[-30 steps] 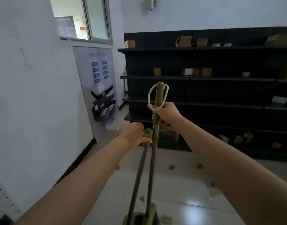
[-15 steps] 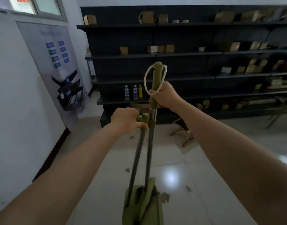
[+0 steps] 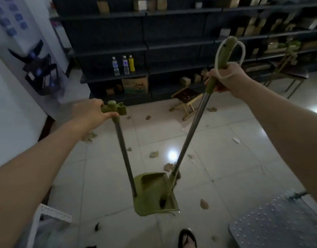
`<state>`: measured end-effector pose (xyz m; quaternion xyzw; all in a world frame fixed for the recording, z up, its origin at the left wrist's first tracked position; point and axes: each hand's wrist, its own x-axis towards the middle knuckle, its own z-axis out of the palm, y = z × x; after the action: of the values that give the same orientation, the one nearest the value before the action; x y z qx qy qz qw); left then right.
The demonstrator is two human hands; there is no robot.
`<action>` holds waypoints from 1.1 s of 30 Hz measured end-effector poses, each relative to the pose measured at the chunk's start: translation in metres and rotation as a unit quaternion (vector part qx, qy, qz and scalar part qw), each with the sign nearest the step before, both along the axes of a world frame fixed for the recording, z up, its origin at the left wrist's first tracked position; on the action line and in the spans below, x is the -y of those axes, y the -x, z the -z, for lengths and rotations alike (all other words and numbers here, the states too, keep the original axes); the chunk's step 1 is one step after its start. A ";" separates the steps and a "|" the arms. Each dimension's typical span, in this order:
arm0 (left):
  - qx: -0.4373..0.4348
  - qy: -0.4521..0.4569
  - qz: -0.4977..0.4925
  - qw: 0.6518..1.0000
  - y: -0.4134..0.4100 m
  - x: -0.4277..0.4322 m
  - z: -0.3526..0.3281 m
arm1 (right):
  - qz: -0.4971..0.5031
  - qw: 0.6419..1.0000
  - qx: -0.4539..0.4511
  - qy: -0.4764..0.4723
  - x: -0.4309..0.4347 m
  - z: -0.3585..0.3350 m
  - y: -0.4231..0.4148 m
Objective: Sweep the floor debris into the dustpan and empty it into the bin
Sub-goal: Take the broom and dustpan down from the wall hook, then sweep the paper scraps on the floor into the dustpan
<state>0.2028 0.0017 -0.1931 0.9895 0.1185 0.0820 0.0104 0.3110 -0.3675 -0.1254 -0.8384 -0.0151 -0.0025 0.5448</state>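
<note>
My left hand (image 3: 90, 113) grips the green top of the dustpan handle, whose metal pole runs down to the green dustpan (image 3: 152, 194) standing on the tiled floor. My right hand (image 3: 225, 77) grips the green broom handle (image 3: 224, 51) just under its white hanging loop. The broom pole (image 3: 190, 133) slants down left, and its head sits behind the dustpan, mostly hidden. Several brown debris scraps (image 3: 154, 154) lie scattered over the tiles around the pan. A white-rimmed bin (image 3: 46, 214) with a clear liner stands at the lower left.
Dark shelving (image 3: 172, 47) with boxes and three bottles (image 3: 123, 64) lines the far wall. A small wooden stool (image 3: 185, 99) lies tipped before it. A grey perforated surface (image 3: 279, 221) fills the lower right. My sandalled foot (image 3: 187, 238) shows at the bottom. White wall on the left.
My hands have moved apart: broom and dustpan handles, held together before, now splay into a V. The view has tilted down, showing more floor, debris and the bin.
</note>
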 end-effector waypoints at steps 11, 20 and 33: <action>-0.133 0.057 -0.023 0.989 0.038 0.085 0.103 | -0.041 0.949 -0.272 -0.155 0.067 0.056 0.034; -0.121 0.030 -0.089 0.988 0.062 0.117 0.140 | 0.157 0.831 -0.510 -0.155 0.111 0.137 0.054; -0.127 -0.012 -0.055 0.990 0.076 0.098 0.169 | 0.147 0.753 -0.623 -0.155 0.096 0.229 0.134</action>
<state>0.1270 -0.0961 -0.3617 0.9840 0.1717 -0.0423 -0.0210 0.1770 -0.4633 -0.3543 -0.5502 0.4515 0.4379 0.5492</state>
